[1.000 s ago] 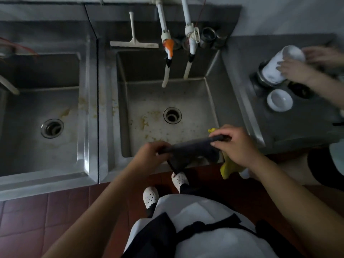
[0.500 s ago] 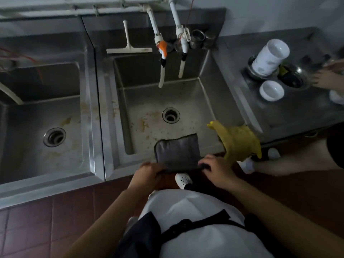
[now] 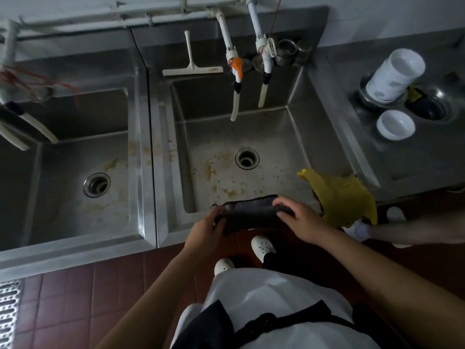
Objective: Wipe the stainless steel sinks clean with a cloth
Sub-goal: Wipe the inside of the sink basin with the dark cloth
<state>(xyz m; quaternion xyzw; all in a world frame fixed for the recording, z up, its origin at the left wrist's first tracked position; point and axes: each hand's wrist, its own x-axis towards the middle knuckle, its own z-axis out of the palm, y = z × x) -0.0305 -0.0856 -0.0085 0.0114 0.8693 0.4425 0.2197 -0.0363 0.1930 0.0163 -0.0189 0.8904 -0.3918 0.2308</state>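
Note:
Two stainless steel sinks stand side by side. The right sink (image 3: 297,137) has yellow-brown stains around its drain (image 3: 246,158). The left sink (image 3: 75,147) is stained near its drain (image 3: 97,184) too. A dark grey cloth (image 3: 247,210) is folded into a narrow band over the right sink's front rim. My left hand (image 3: 205,226) grips its left end and my right hand (image 3: 299,219) grips its right end.
A yellow cloth (image 3: 344,197) hangs over the right sink's front right corner. A white squeegee (image 3: 191,68) lies on the back ledge beside two taps with hoses (image 3: 235,79). On the counter at right stand stacked white cups (image 3: 393,75) and a white bowl (image 3: 395,124). Another person's foot (image 3: 362,229) is at right.
The cloth, spread flat over the sink rim half a second ago, is now folded into a narrow band between both hands. The other person's hands have left the counter.

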